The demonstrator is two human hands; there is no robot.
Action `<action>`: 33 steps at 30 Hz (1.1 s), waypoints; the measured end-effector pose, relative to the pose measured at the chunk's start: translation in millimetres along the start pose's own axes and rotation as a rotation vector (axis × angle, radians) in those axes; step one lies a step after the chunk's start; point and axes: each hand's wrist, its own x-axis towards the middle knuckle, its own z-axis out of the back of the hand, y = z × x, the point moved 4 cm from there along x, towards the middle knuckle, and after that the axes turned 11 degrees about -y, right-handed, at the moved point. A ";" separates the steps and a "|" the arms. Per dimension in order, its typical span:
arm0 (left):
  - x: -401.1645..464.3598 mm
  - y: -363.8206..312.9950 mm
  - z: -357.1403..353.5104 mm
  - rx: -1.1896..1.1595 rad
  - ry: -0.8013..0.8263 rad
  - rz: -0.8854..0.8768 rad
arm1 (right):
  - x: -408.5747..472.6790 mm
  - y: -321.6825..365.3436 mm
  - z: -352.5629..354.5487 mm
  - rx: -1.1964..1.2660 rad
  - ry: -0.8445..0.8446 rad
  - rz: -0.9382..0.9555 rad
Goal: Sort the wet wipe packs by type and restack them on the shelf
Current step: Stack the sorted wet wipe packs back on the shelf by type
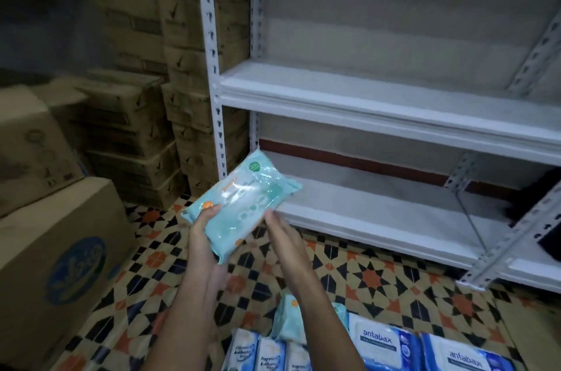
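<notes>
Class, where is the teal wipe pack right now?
In the head view, the teal pack is mid-frame, held up in the left hand with the right hand at its edge, above the tiled floor before the bottom shelf.

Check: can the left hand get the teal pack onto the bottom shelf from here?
Probably yes: the left hand holds the teal pack just before the bottom shelf, whose near part is bare.

Glossy teal plastic wrap on wipe pack (243, 203); matt white painted metal shelf (379, 97); dull brown cardboard boxes (60, 249); smooth patterned floor tiles (379, 279).
</notes>
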 end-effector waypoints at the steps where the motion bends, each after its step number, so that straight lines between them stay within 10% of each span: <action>1: -8.0 -13.1 -23.9 -0.005 0.052 -0.025 | 6.8 23.1 -3.6 0.018 -0.015 0.051; 16: 33.5 -95.6 -249.4 0.007 0.230 -0.030 | 145.2 273.4 18.1 -0.272 -0.440 0.324; 21: 81.3 -79.1 -256.7 0.024 0.083 0.069 | 191.7 264.1 16.8 -0.402 -0.266 0.306; 27: 83.2 -95.4 -268.9 0.012 0.271 0.008 | 203.4 260.8 3.0 -0.052 -0.017 0.240; 33: 87.6 -100.7 -263.9 0.053 0.279 0.019 | 184.3 255.5 3.5 -0.316 -0.202 0.540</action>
